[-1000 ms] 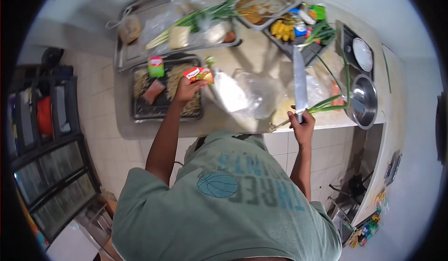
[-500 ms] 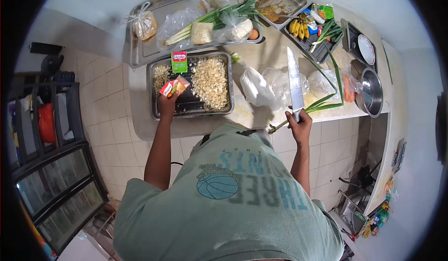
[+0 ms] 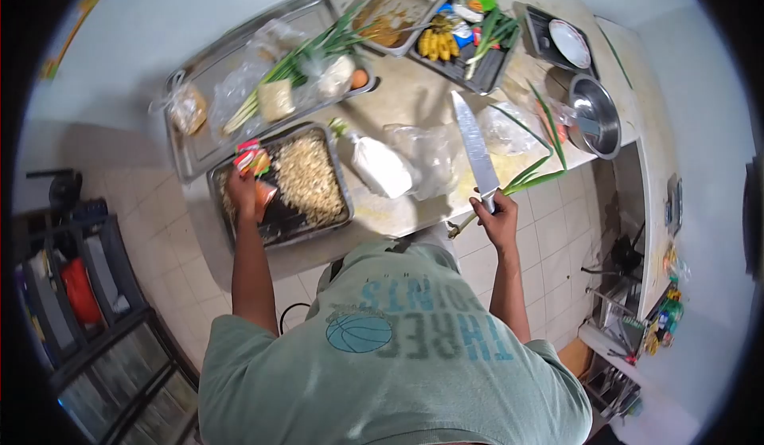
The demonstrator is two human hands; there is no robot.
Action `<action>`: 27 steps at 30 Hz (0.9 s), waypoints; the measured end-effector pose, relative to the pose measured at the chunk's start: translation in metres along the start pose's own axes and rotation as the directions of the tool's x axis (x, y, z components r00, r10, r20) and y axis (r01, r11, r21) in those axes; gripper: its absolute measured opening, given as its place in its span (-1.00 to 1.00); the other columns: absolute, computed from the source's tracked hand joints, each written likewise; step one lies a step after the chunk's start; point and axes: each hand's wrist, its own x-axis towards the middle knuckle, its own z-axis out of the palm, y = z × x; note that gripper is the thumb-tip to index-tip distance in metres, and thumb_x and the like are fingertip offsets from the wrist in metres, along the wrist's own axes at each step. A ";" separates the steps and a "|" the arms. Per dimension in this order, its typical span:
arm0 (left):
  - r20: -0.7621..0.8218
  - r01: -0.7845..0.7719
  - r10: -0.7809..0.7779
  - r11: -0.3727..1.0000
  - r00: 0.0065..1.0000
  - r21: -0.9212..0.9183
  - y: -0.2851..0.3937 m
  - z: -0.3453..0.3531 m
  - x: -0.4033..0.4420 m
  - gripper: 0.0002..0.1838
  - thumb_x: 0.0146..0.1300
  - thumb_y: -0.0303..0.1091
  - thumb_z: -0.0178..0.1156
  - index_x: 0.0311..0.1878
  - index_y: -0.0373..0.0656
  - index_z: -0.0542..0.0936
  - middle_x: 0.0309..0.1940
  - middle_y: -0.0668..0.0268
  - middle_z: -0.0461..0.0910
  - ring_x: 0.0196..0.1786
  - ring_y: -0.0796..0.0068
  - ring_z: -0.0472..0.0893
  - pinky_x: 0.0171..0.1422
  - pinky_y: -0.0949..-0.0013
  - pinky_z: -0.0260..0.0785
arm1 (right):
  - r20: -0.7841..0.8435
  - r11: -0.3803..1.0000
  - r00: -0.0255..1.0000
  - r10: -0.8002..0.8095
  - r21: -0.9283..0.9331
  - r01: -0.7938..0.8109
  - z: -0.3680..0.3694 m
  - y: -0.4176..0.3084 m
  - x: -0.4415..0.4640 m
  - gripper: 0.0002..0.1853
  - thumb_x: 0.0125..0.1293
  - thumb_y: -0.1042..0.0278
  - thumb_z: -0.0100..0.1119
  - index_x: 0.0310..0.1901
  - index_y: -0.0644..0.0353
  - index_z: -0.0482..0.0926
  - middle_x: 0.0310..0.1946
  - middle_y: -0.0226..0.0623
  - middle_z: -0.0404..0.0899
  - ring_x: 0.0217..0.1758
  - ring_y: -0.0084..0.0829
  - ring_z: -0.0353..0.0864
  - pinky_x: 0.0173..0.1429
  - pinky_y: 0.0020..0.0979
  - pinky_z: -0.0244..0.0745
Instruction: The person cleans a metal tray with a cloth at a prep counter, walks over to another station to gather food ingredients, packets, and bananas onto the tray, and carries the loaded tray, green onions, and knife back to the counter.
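Note:
My left hand [image 3: 243, 192] is over the left part of a dark tray [image 3: 312, 227] that holds a heap of chopped pale pieces [image 3: 306, 176]. Its fingers are closed on a red and green seasoning packet [image 3: 252, 158]. An orange packet [image 3: 266, 193] shows beside the same hand, seemingly held in it too. In front of my body, my right hand [image 3: 499, 220] grips a large kitchen knife [image 3: 475, 144] by the handle, blade pointing away. A spring onion [image 3: 527, 181] runs through that hand as well, its root end sticking out at the left and its green leaves at the right.
Behind lies a metal tray [image 3: 191, 162] with bagged food, spring onions and an egg [image 3: 360, 79]. Further right are a stained metal pan [image 3: 395, 15], a black tray with bananas [image 3: 438, 43], a plate [image 3: 570, 44] and a steel bowl [image 3: 595, 116]. Plastic bags [image 3: 426, 158] lie mid-table.
My left hand has moved forward to the red and green packet that lay at the tray's back edge and now grips it. My right hand still holds the knife and spring onion. The view has turned.

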 end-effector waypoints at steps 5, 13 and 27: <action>-0.337 0.168 0.019 0.840 0.941 0.516 0.048 0.014 0.003 -0.48 -0.07 -0.33 0.38 0.02 -0.21 0.49 -0.11 0.09 0.54 -0.05 0.02 0.52 0.06 0.08 0.33 | -0.021 0.975 0.993 -0.113 -0.196 0.107 -0.037 0.018 0.034 -0.69 -0.03 0.40 0.42 -0.58 0.31 0.41 -0.70 -0.28 0.38 -0.66 -0.42 0.42 -0.52 -0.40 0.29; -0.250 -0.404 0.411 0.911 0.877 0.082 0.340 0.192 0.076 -0.58 0.07 -0.50 0.22 0.05 -0.23 0.44 -0.01 0.03 0.46 0.05 0.01 0.45 0.16 0.10 0.28 | 0.039 0.965 0.976 -0.214 -0.147 0.218 -0.121 0.036 0.137 -0.67 -0.07 0.37 0.44 -0.59 0.31 0.40 -0.65 -0.22 0.35 -0.62 -0.27 0.34 -0.49 -0.36 0.26; 0.575 -0.611 0.446 0.782 0.686 0.121 0.553 0.598 0.316 -0.46 -0.03 -0.23 0.38 0.10 0.09 0.50 0.02 0.19 0.53 0.10 0.04 0.48 0.15 0.15 0.35 | 0.099 0.994 0.990 -0.100 -0.034 0.104 -0.212 0.098 0.210 -0.76 -0.09 0.36 0.46 -0.47 0.25 0.56 -0.58 -0.24 0.45 -0.55 -0.26 0.49 -0.43 -0.35 0.38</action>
